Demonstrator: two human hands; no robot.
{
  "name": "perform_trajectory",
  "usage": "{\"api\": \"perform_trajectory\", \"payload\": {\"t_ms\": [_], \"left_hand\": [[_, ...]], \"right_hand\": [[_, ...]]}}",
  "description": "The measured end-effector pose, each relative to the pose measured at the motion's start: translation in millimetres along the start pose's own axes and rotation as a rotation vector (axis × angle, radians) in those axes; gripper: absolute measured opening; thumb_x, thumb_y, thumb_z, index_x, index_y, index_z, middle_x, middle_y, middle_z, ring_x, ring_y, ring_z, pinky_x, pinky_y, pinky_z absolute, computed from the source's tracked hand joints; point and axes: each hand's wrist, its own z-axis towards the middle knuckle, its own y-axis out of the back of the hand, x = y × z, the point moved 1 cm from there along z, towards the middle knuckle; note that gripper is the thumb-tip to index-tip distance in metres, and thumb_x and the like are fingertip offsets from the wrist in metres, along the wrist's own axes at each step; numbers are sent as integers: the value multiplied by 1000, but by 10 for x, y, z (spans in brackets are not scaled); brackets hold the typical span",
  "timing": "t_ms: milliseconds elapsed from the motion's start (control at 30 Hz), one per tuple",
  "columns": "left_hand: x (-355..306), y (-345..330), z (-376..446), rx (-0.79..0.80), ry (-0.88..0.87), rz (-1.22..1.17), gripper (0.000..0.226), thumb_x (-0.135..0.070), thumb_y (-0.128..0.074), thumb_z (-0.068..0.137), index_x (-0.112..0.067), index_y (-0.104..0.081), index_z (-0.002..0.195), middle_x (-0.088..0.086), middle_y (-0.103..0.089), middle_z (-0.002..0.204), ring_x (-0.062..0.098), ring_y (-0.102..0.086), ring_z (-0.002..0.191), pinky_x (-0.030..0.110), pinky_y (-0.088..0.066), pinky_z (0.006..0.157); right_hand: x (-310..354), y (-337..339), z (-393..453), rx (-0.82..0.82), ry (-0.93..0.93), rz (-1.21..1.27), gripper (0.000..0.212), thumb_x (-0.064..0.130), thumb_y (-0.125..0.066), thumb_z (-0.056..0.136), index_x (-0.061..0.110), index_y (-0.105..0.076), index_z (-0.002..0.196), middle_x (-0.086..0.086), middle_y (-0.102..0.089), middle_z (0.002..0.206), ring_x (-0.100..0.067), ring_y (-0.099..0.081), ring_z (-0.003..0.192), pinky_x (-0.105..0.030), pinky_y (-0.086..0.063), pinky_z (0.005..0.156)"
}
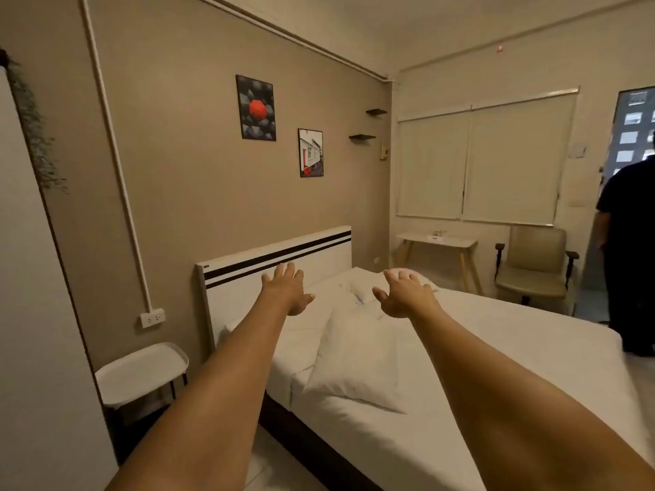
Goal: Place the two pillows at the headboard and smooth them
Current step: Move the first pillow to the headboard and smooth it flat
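Note:
Two white pillows lie on the white bed [514, 334]. The near pillow [358, 359] rests a little away from the headboard, angled. The far pillow [358, 285] lies crumpled close to the white headboard [248, 278] with black stripes. Both my arms stretch out over the bed. My left hand [287, 290] hovers with fingers spread in front of the headboard. My right hand [404, 294] is spread open above the far pillow. Neither hand holds anything, and I cannot tell whether they touch the pillow.
A white side table [141, 373] stands left of the bed below a wall socket [152, 317]. A small desk [437, 242] and a beige armchair [535, 267] stand under the window. A person in dark clothes [627, 256] stands at the bed's far right.

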Motion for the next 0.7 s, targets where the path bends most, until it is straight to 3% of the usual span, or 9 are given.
{"api": "perform_trajectory", "payload": {"t_ms": [700], "left_hand": [[-141,-1133,2324,206,80,-20,73,-48,-32,101,-15,3,156,8,8,164,28,5,151,53,-8,120]], "right_hand": [[-487,-1355,2355,226,21,-66,66,53,-26,100,21,-12,156,-11,-16,162,-33,-12,149,-52,-18,117]]}}
